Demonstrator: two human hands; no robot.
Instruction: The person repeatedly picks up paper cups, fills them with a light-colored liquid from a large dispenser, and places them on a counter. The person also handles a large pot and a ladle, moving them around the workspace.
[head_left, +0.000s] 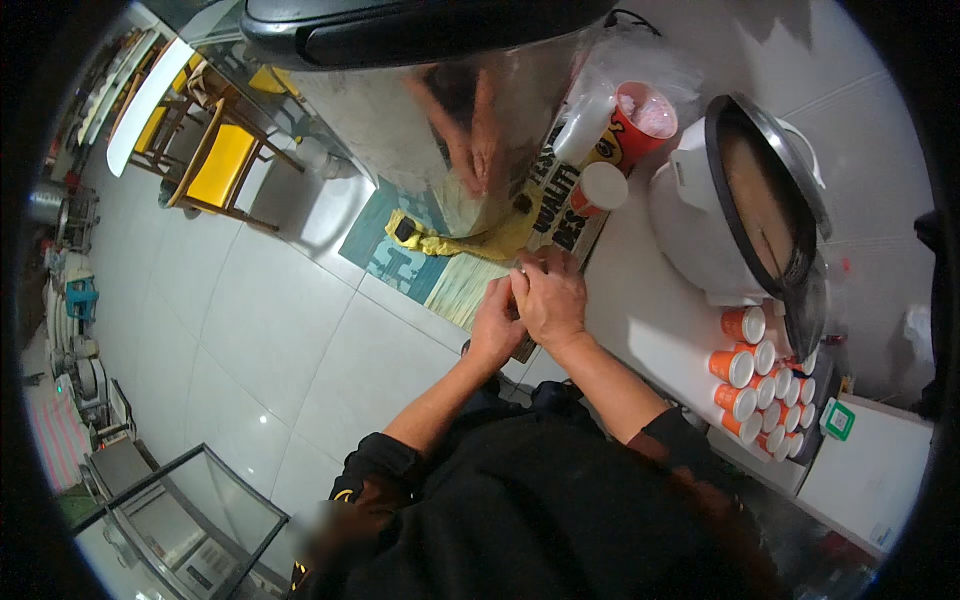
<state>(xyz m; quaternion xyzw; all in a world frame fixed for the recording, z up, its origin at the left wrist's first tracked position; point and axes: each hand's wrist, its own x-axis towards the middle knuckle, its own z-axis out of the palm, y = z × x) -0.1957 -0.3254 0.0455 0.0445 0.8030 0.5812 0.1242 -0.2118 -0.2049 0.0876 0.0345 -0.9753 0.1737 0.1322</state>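
My left hand (496, 322) and my right hand (551, 296) are close together at the near edge of a printed mat (469, 289). Fingers of both are bent around something small and dark between them; it is mostly hidden, so I cannot tell what it is. Beyond them stands a large shiny metal container (375, 127) with a black lid (450, 30), and my arms are mirrored in its side. A yellow cloth (480, 244) lies crumpled along its base. To the right of the cloth is a lidded paper cup (602, 187).
A red paper tub (645, 120) with pinkish contents stands beside stacked clear plastic cups (585, 124). Farther right is an open white rice cooker (682, 217) holding brownish contents. Several lidded orange cups (731, 367) stand at the right. Yellow-seated chairs (220, 165) are on the tiled floor at the left.
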